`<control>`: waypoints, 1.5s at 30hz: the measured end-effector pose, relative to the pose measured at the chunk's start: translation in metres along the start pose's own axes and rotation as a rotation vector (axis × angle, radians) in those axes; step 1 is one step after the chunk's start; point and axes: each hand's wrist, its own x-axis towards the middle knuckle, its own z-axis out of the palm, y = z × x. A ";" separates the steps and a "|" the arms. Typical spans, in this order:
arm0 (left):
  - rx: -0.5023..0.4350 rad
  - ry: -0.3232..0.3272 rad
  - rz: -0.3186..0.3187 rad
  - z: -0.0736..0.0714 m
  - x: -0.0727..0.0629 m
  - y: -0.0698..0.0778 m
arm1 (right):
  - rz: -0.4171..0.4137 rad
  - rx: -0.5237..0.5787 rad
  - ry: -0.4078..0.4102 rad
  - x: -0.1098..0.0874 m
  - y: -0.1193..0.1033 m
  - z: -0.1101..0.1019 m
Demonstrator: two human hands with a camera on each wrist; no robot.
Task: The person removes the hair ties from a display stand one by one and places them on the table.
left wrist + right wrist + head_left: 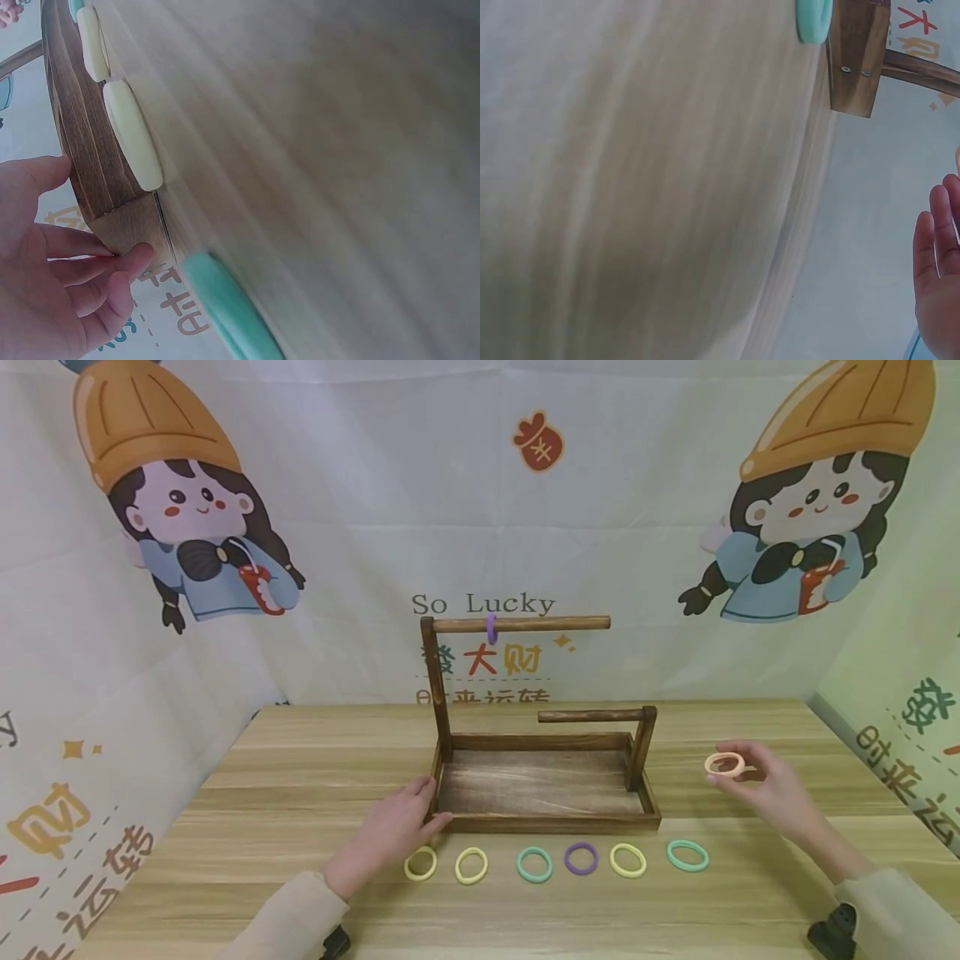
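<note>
A dark wooden rack has a tray base, a tall left post with a long upper bar, and a short right post with a lower bar. One purple ring hangs on the upper bar. My left hand grips the tray's front left corner; in the left wrist view its thumb lies against the front wall and its fingers against the end. Right of the rack, my right hand pinches a peach ring above the table. The right wrist view shows only part of that hand.
Along the rack's front lie yellow rings, teal rings and a purple ring on the wooden table. Another teal ring shows in the left wrist view. A printed cloth hangs behind the table.
</note>
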 end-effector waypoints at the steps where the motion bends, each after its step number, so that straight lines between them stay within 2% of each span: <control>1: 0.001 0.000 0.000 0.000 0.000 0.000 | -0.007 -0.002 -0.005 -0.002 0.000 0.000; 6: 0.004 -0.003 -0.003 0.001 0.000 0.000 | -0.023 -0.035 -0.025 -0.011 0.004 -0.001; 17: -0.018 0.002 -0.007 0.000 0.000 0.000 | 0.051 -0.086 -0.102 -0.027 0.004 -0.003; 21: -0.019 -0.001 -0.008 -0.001 0.000 0.001 | 0.069 -0.065 -0.156 -0.031 0.005 -0.004; 23: -0.018 -0.002 -0.007 -0.001 -0.001 0.001 | 0.054 -0.054 -0.181 -0.032 0.006 -0.004; 29: -0.016 -0.002 -0.006 -0.001 -0.001 0.001 | 0.006 0.039 -0.342 -0.036 0.009 -0.006; 32: -0.016 0.001 -0.006 -0.001 0.000 0.001 | 0.003 0.044 -0.407 -0.037 0.011 -0.008; 39: -0.014 0.001 -0.015 0.000 0.000 0.000 | -0.045 -0.011 -0.494 -0.041 0.018 -0.010; 45: -0.014 -0.006 -0.019 -0.002 0.000 0.001 | -0.076 -0.067 -0.508 -0.041 0.022 -0.012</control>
